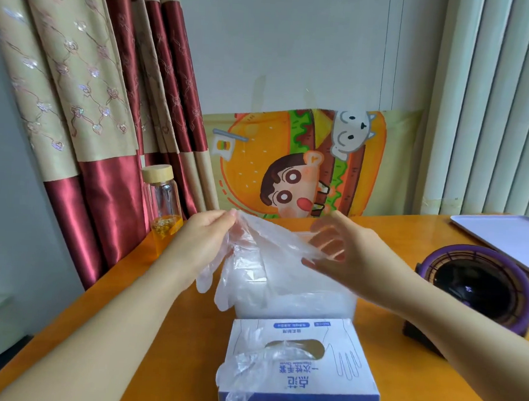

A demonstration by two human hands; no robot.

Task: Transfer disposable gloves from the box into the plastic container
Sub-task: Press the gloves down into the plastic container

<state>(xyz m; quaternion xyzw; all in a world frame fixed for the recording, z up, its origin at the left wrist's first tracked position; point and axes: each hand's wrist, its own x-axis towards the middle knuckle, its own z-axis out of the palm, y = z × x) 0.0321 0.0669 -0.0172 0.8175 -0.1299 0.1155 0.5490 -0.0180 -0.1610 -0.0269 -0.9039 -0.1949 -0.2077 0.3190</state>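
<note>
Above the plastic container [312,307], at the far side of the box [303,374], you have one clear glove [264,246] spread between your two hands. Your left hand [206,231] pinches its upper edge between thumb and fingertips. Your right hand [346,253] has its fingers curled into the film at the other side, so both hands are clamped on the same glove. Its fingers dangle over the container's near left corner, partly outside the wall.

I judge this to be the placing step: the glove is out of the box but not yet in the container. The next move calls for bringing your hands together over the opening, lowering the film so the loose fingers fall inside the rim, then letting go. Thin film clings, so expect it to stick to your skin.

A second glove [248,371] already trails from the box's slot onto the bench [170,333], ready to pull.
</note>
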